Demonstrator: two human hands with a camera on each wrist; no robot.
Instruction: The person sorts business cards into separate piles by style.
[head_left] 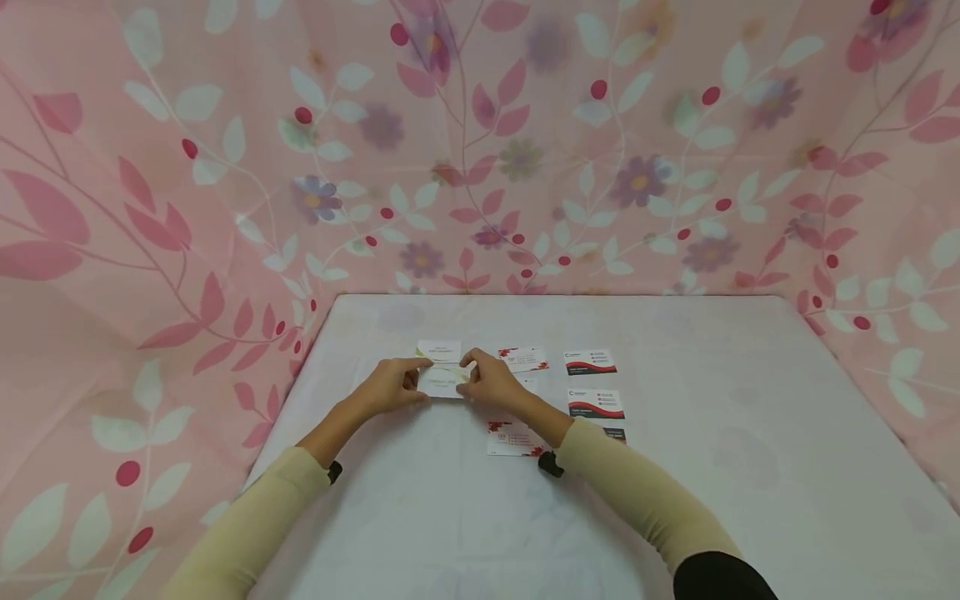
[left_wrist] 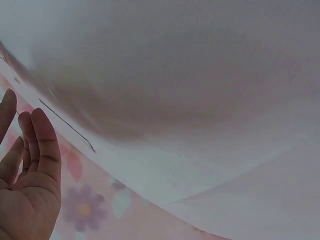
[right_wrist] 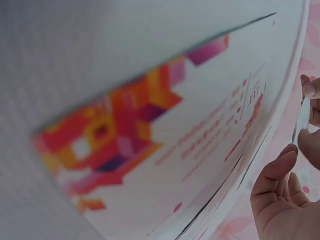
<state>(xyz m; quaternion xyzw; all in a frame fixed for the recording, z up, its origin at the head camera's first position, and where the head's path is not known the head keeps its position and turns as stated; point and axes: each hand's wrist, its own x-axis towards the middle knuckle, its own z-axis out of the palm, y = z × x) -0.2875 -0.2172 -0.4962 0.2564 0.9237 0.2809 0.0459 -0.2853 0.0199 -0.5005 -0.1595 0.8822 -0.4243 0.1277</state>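
Between both hands is a white business card (head_left: 442,382) with pale green marks, raised at a tilt. My left hand (head_left: 390,385) pinches its left edge, and my right hand (head_left: 491,382) pinches its right edge. The right wrist view shows the held card (right_wrist: 301,120) nearly edge-on, between the fingertips of my right hand (right_wrist: 282,195) and the other hand. In the left wrist view my left hand (left_wrist: 35,175) shows curved fingers; the card is hidden there. Just beyond the held card lies a similar white and green card (head_left: 438,348) on the table.
Right of the hands lie white cards with red patterned corners (head_left: 523,359), partly covered by the right forearm. Further right is a column of white, red and black cards (head_left: 591,362). A white cloth covers the table (head_left: 420,517); a pink floral curtain (head_left: 480,167) hangs behind.
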